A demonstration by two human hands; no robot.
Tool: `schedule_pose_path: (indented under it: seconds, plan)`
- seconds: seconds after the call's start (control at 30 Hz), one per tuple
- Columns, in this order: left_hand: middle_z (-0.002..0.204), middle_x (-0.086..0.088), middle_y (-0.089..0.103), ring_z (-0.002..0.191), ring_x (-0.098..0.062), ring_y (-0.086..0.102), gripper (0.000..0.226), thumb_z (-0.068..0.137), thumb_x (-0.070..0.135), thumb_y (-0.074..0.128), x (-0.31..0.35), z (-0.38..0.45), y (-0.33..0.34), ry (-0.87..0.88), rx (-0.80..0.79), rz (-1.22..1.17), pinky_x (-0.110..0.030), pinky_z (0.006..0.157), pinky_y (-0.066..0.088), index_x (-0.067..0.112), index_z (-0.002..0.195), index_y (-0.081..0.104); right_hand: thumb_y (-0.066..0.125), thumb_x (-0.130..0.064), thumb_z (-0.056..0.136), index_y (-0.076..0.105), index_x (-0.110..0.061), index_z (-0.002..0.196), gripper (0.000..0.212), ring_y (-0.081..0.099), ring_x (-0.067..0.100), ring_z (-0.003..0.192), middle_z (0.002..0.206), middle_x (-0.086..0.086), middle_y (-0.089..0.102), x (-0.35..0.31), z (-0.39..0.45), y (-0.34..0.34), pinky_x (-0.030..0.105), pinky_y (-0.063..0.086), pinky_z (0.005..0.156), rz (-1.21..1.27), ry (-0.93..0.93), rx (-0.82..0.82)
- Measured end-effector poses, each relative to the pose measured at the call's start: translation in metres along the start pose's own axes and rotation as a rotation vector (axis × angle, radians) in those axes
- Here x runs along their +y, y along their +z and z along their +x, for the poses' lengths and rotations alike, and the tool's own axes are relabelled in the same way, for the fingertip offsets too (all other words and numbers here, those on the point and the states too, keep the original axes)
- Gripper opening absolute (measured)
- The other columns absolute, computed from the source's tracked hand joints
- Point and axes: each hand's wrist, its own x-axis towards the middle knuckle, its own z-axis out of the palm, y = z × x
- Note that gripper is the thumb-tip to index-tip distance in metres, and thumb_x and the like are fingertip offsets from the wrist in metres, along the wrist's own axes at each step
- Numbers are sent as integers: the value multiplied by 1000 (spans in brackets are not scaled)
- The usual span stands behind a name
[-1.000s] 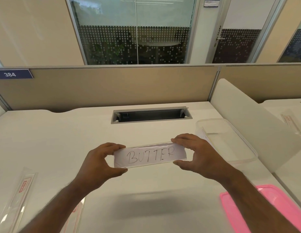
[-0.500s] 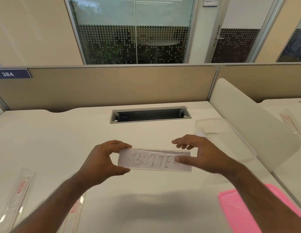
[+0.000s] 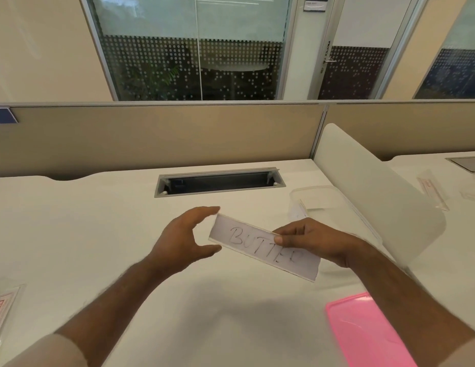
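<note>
A white paper label (image 3: 247, 243) with "BUTTER" handwritten on it hangs tilted above the white desk (image 3: 72, 234), its right end lower. My right hand (image 3: 313, 241) pinches it near the middle, thumb on the front. Just left of the label's left end is my left hand (image 3: 182, 241), its fingers curved in a wide C and holding nothing.
A clear plastic container (image 3: 324, 200) stands on the desk behind my right hand, beside a white curved divider (image 3: 369, 192). A pink lid (image 3: 363, 329) lies at the front right. Clear sleeves with red print (image 3: 3, 311) lie at the far left. A cable slot (image 3: 218, 181) sits mid-desk.
My left hand has let go of the label's left end. My right hand now holds the label alone, has shifted toward its middle, and the label has tilted down to the right.
</note>
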Motion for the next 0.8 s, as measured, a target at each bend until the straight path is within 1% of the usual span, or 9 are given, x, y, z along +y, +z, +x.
schedule_pose_path:
  seconds: [0.1, 0.17, 0.27, 0.33, 0.4, 0.5, 0.6, 0.73, 0.8]
  plan:
    - [147, 20, 43, 131, -5, 44, 81, 75, 52, 78, -20, 1, 27, -142, 43, 44, -26, 105, 38, 33, 146, 41, 69, -37, 86, 75, -24, 107, 25, 72, 15, 92, 104, -2, 76, 8, -7, -20, 21, 53, 73, 50, 12, 124]
    - [153, 12, 41, 139, -11, 41, 79, 81, 56, 69, -35, -2, 45, -222, 28, 67, -30, 111, 35, 30, 149, 38, 70, -38, 84, 75, -22, 104, 26, 72, 18, 90, 102, 0, 77, 16, -10, -38, 25, 54, 75, 78, 32, 239]
    - [159, 6, 34, 148, -13, 26, 81, 86, 61, 59, -54, -7, 70, -314, 4, 127, -33, 117, 27, 26, 153, 30, 69, -36, 86, 76, -17, 98, 23, 73, 18, 85, 98, 3, 77, 27, -15, -65, 25, 55, 70, 148, 50, 401]
    - [163, 4, 26, 151, -14, 16, 83, 89, 64, 49, -65, -9, 84, -335, -12, 199, -35, 120, 23, 22, 156, 23, 68, -35, 87, 77, -17, 90, 20, 73, 17, 81, 92, 2, 78, 35, -16, -80, 26, 55, 67, 171, 66, 517]
    - [165, 2, 19, 153, -15, 9, 85, 92, 66, 41, -75, -11, 96, -339, -41, 269, -36, 122, 17, 17, 157, 16, 69, -36, 86, 77, -17, 86, 20, 72, 20, 81, 90, 1, 78, 46, -14, -93, 31, 54, 73, 170, 98, 619]
    - [167, 0, 8, 153, -15, 1, 87, 93, 67, 32, -91, -20, 109, -333, -114, 339, -33, 124, 5, 13, 157, 9, 69, -37, 86, 75, -16, 88, 22, 71, 13, 78, 91, 1, 77, 62, -8, -106, 29, 54, 72, 141, 145, 679]
    - [167, 2, 1, 153, -12, -4, 87, 93, 69, 23, -103, -26, 117, -300, -131, 429, -33, 123, 0, 13, 157, 6, 68, -35, 87, 73, -13, 91, 23, 70, 12, 70, 92, 2, 75, 78, 2, -113, 25, 51, 60, 56, 201, 694]
    - [166, 4, 1, 152, -10, -3, 93, 87, 74, 12, -107, -25, 121, -295, -110, 464, -33, 124, 1, 14, 157, 8, 61, -34, 91, 68, 0, 93, 34, 66, 32, 89, 97, 16, 71, 100, 21, -118, 41, 52, 78, -220, 325, 769]
    - [166, 5, 0, 152, -9, -4, 94, 86, 75, 10, -109, -26, 122, -296, -111, 476, -33, 124, 1, 14, 157, 7, 57, -38, 92, 64, 3, 99, 42, 64, 36, 94, 102, 18, 69, 105, 29, -118, 40, 50, 78, -421, 420, 791]
